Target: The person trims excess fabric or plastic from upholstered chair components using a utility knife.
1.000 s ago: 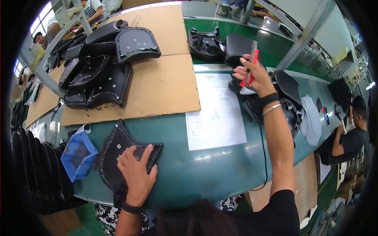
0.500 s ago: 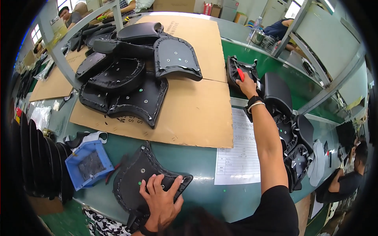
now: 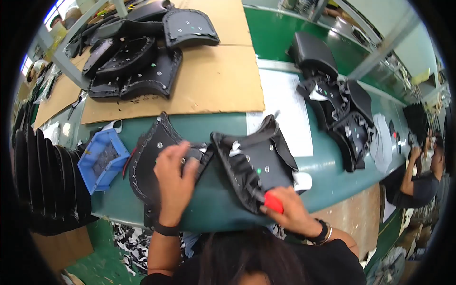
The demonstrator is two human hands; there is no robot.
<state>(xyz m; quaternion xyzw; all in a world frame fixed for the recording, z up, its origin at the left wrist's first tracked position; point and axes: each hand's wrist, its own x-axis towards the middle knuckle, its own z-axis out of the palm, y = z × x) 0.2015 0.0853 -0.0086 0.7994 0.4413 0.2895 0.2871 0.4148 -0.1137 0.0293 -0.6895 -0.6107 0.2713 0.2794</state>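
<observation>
My right hand (image 3: 292,213) is closed around a red-handled tool (image 3: 274,202) whose working end I cannot make out. It is at the near edge of a black padded cushion (image 3: 256,161), which lies underside up with loose cover flaps, a white tag and metal holes. To its left lies another black cushion (image 3: 147,166), its cover edge fastened all round the underside. My left hand (image 3: 175,173), blurred, is over this cushion's right part with thumb and fingers apart. The two cushions meet near the left cushion's right corner.
A blue bin (image 3: 114,167) with dark scraps stands at left, beside stacked black padded pieces (image 3: 45,175). Finished-looking cushions (image 3: 137,66) are piled on cardboard (image 3: 213,90). More cushions (image 3: 342,102) stand at right, past a paper sheet (image 3: 285,114). A co-worker (image 3: 422,175) sits far right.
My right hand has come back from the far right with the red-handled tool, and a cushion from there now lies before me. My left hand has lifted slightly. The view has shifted.
</observation>
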